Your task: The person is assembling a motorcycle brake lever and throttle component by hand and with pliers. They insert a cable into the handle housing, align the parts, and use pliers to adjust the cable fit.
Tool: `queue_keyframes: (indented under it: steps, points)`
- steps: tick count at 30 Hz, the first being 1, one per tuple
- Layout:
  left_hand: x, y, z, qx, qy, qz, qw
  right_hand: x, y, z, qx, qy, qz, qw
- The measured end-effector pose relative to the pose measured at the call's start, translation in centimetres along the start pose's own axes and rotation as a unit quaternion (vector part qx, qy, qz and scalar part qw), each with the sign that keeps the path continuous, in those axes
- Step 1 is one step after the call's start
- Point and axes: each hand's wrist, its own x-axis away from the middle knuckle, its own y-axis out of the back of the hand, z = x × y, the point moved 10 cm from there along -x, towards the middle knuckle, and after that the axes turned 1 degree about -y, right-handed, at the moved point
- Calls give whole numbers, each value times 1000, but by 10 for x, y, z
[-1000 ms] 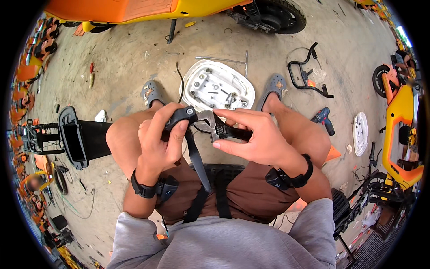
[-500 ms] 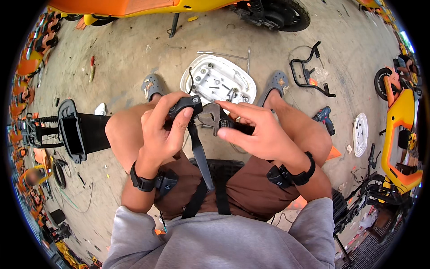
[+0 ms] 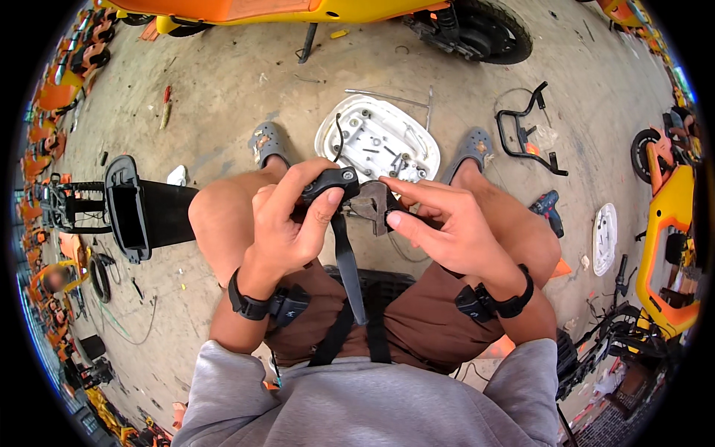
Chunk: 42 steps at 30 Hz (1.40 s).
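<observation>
Between my knees, my left hand (image 3: 287,220) grips a black brake lever (image 3: 348,270) by its clamp housing, thumb and fingers closed round it. The long blade of the lever hangs down toward my lap. My right hand (image 3: 465,227) holds an adjustable wrench (image 3: 380,207) with thumb and fingers near its head. The grey jaws sit at the housing's right side; whether they grip a part of it is hard to make out. Beyond my hands lies a white plastic tray-like cover (image 3: 350,112) holding several loose bolts and small parts.
A yellow-orange scooter (image 3: 283,11) stands at the far side, another yellow frame (image 3: 659,238) on the right. A cordless drill (image 3: 547,212), a black tubular bracket (image 3: 514,130) and a white panel (image 3: 605,238) lie on the right. A black box-like part (image 3: 156,216) is by my left knee.
The whole view has shifted slightly, so everything appears further right and lower. Both hands keep their holds, with the wrench head still beside the lever housing.
</observation>
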Motion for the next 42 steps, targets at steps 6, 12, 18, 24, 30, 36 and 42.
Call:
queue_keyframes:
  steps: [6, 12, 18, 24, 30, 36, 42]
  points:
    - [0, 0, 1, -3, 6, 4, 1000, -1, 4, 4, 29, 7, -1, 1000]
    - [0, -2, 0, -4, 6, 6, 1000, 0, 6, 2, 31, 1, -11, 999]
    - [1, -6, 2, 12, 4, 13, 1000, 0, 5, 5, 43, 19, -11, 999]
    - [-1, -6, -1, 12, 7, 22, 1000, 0, 5, 10, 54, 19, -6, 998]
    - [-1, -6, -1, 23, -6, 14, 1000, -1, 4, 4, 24, 18, -10, 999]
    - [0, -8, -2, 18, -8, 26, 999, 0, 3, -7, -37, -53, -2, 998]
    - [0, -8, -5, 25, -15, 29, 999, 0, 0, -17, -58, -119, 5, 991]
